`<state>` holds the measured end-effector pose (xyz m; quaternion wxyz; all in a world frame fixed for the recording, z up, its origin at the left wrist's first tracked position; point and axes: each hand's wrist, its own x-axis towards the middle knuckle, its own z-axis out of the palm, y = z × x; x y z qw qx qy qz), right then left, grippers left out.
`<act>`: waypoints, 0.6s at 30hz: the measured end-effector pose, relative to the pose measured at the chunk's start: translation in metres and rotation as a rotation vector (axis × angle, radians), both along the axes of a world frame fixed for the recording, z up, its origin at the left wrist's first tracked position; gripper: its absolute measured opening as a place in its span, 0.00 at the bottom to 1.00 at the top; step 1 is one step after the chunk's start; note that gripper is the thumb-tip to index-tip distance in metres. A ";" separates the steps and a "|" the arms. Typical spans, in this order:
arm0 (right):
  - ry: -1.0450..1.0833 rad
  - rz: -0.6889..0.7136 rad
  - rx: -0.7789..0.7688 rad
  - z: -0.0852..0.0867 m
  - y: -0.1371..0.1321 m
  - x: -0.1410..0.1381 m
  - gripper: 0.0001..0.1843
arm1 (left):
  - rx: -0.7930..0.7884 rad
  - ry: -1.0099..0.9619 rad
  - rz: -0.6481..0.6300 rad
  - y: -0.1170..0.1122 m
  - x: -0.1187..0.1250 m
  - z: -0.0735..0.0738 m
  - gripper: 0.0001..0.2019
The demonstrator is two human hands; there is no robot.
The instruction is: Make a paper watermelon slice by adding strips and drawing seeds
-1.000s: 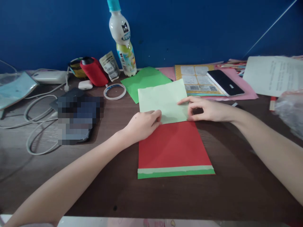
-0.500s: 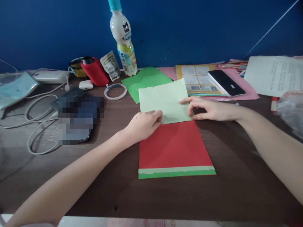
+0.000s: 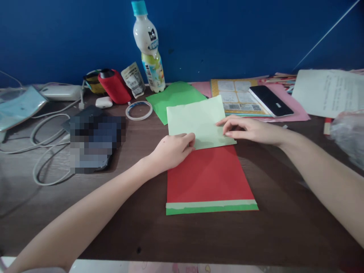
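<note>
A sheet of pale green paper (image 3: 196,117) lies across the upper part of a red sheet (image 3: 207,178). Along the red sheet's near edge run a pale green strip and a torn-edged bright green strip (image 3: 212,209). My left hand (image 3: 174,149) is closed at the pale sheet's lower left edge, its curled fingers pressing there; the fingertips are partly hidden. My right hand (image 3: 246,129) rests at the right side of the pale sheet, fingers slightly bent and thumb apart from the index finger, with the sheet's lower right corner free below the thumb.
Behind lies bright green paper (image 3: 176,96), beside a tape roll (image 3: 139,110). A drink bottle (image 3: 149,49) stands against the blue wall. A phone (image 3: 271,100) lies on papers at right, near a crumpled plastic bag (image 3: 348,132). Cables (image 3: 42,142) and a blurred dark object (image 3: 98,144) lie left.
My right hand has lifted its thumb off the pale sheet's lower right corner and shifted it up and left, leaving the corner exposed. My left hand has stayed in place.
</note>
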<state>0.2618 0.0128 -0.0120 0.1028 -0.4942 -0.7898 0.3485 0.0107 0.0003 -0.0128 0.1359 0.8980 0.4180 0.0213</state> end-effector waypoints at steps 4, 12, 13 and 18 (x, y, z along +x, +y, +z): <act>-0.043 -0.099 0.129 -0.005 -0.006 -0.019 0.16 | -0.003 0.001 0.004 0.000 0.001 0.000 0.04; -0.156 -0.161 0.356 -0.024 -0.007 -0.027 0.20 | 0.013 -0.009 -0.005 0.000 0.000 -0.001 0.04; -0.154 -0.153 0.364 -0.026 -0.006 -0.026 0.20 | 0.016 -0.012 -0.007 0.000 -0.001 -0.002 0.04; -0.131 -0.077 0.328 -0.024 -0.004 -0.022 0.19 | 0.022 -0.002 -0.014 0.000 -0.001 -0.001 0.04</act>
